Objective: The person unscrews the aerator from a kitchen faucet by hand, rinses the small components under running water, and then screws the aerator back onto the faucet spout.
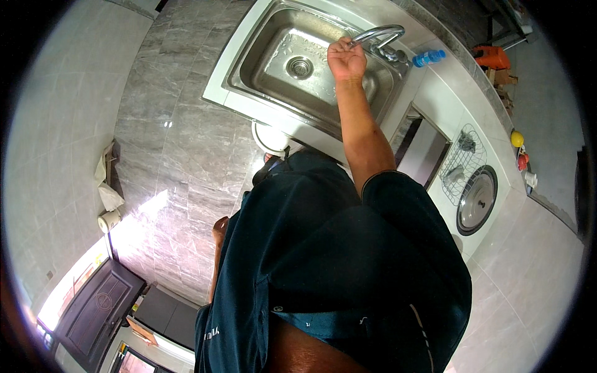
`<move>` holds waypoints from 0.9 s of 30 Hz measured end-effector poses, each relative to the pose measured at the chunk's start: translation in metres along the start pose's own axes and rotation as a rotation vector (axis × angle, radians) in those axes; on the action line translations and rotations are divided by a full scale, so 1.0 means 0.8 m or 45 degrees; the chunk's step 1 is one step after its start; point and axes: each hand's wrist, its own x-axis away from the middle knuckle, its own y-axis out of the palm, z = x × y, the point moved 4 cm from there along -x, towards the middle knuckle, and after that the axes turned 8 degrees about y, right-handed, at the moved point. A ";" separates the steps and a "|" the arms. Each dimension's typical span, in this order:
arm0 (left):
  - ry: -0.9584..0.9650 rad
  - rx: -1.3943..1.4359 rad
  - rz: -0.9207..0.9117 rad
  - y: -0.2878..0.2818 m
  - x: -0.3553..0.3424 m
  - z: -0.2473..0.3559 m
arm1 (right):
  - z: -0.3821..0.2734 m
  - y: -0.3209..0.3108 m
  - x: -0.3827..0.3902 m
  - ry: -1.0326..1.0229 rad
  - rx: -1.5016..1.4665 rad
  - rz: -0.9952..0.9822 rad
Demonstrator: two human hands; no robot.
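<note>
At the curved chrome faucet, my right hand is turned palm up. Its fingers are curled closed at the tip of the spout. Below it lies a stainless steel sink with a round drain and wet patches on its bottom. My left hand hangs low beside my dark green shirt, away from the counter. It shows small and edge-on, so its fingers cannot be made out.
A blue bottle lies behind the faucet. Right along the white counter are a rectangular cutout, a wire rack and a round glass lid. A white bucket stands on the floor against the counter front.
</note>
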 end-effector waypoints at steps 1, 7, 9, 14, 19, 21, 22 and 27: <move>-0.074 -0.156 -0.056 0.001 -0.009 -0.008 | -0.010 -0.006 0.000 -0.006 -0.015 -0.002; -0.149 -0.146 -0.078 0.008 -0.004 -0.004 | 0.001 -0.002 -0.004 0.168 -0.118 -0.093; -0.156 -0.194 -0.063 0.004 0.001 -0.006 | 0.004 -0.007 -0.009 0.188 -0.113 -0.098; -0.076 -0.167 -0.074 0.000 0.012 -0.015 | 0.013 -0.005 0.001 0.106 -0.110 -0.042; 0.006 0.191 0.035 0.006 0.018 0.021 | 0.010 0.002 0.012 0.032 -0.139 -0.062; -0.001 0.180 0.024 0.004 0.019 0.027 | 0.005 -0.007 0.007 0.048 -0.100 -0.136; -0.017 0.230 0.025 0.004 0.021 0.021 | 0.005 -0.011 0.004 0.059 -0.086 -0.172; -0.099 -0.101 -0.149 0.005 0.012 0.005 | 0.009 -0.013 0.002 0.157 0.060 -0.199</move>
